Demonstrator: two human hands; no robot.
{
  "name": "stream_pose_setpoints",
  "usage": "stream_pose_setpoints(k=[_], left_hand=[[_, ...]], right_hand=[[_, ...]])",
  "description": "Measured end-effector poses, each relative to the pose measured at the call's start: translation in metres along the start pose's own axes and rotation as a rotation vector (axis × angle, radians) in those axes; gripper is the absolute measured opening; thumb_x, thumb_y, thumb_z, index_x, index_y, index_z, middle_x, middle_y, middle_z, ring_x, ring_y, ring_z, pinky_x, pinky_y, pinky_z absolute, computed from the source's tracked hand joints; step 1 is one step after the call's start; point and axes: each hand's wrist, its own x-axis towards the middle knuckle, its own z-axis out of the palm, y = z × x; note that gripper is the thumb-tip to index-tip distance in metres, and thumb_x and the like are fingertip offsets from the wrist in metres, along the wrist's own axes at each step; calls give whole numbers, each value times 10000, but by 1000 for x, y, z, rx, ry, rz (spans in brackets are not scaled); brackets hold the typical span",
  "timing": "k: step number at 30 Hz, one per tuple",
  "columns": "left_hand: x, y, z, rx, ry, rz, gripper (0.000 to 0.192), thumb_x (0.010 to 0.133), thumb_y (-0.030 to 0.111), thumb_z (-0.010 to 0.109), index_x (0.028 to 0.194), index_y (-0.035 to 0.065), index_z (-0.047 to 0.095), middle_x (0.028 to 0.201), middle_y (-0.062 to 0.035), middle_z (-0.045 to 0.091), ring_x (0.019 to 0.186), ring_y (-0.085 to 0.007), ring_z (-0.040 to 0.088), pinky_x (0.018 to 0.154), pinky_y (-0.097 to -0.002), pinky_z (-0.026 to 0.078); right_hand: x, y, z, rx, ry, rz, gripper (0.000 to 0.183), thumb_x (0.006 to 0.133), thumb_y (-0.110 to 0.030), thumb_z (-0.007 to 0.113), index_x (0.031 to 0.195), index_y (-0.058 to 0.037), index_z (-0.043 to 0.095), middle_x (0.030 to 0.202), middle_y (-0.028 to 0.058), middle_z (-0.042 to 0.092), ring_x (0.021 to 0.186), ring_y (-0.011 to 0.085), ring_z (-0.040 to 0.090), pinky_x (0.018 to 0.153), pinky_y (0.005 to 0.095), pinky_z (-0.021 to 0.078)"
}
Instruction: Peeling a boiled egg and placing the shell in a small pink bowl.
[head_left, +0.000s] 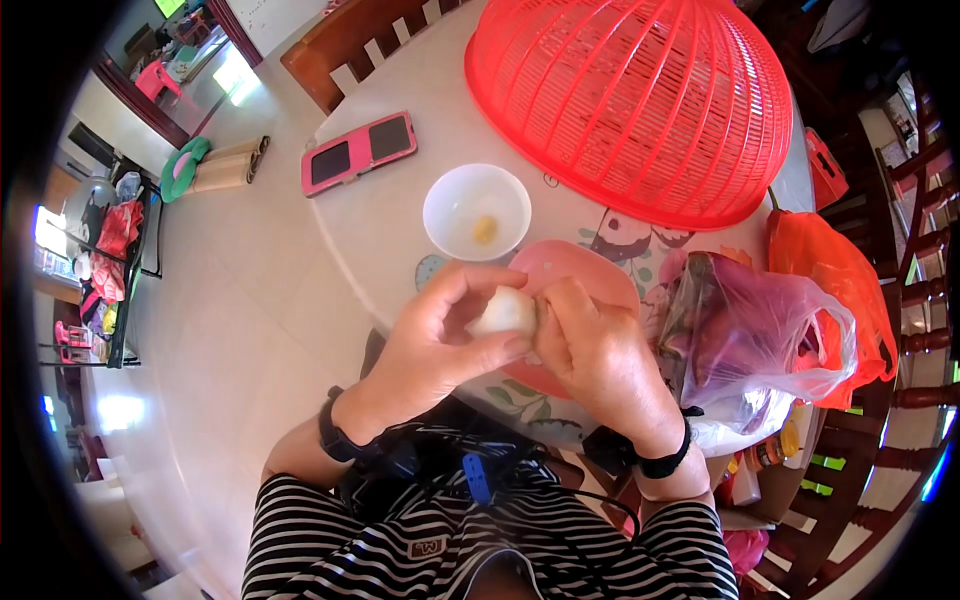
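A pale, rounded piece of food, perhaps a peeled egg (505, 313), sits between my two hands. My left hand (442, 330) curls around it with thumb and fingers. The fingers of my right hand (589, 337) are bent against its right side; what lies under them is hidden. Beneath my hands is a pink plastic plate (592, 262) with small pale bits on it. Just beyond my left hand stands a white bowl (457, 202) holding a small yellowish lump (485, 229).
A red mesh food cover (630, 112) stands at the back right. A pink phone case (358, 154) lies at the back left. Filled plastic bags (750, 330) crowd the right side. The round table's edge (345, 270) curves past on the left, and a wooden chair (315, 64) stands behind.
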Motion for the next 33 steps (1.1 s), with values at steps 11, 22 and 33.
stream_pose_setpoints(k=[11,22,33], left_hand=[[0,-8,-1,4,15,13,486,877,17,711,1312,25,494,1224,-66,565,1171,-149,551,995,-315,470],[-2,-10,-4,-64,-2,7,510,875,20,711,1335,16,490,1293,-71,559,1200,-151,537,1016,-317,453],[1,-15,-5,-241,53,-5,606,803,63,729,1352,9,477,1253,-111,598,1157,-196,590,1006,-346,474]], right_hand=[[-1,5,5,-57,7,-45,157,867,-57,645,882,-9,497,641,180,577,576,345,630,487,416,483],[0,3,5,104,12,203,74,914,-39,562,947,23,588,772,184,609,652,288,603,606,352,484],[4,7,-4,330,-58,321,144,977,-55,490,979,40,598,797,57,626,588,130,621,529,258,503]])
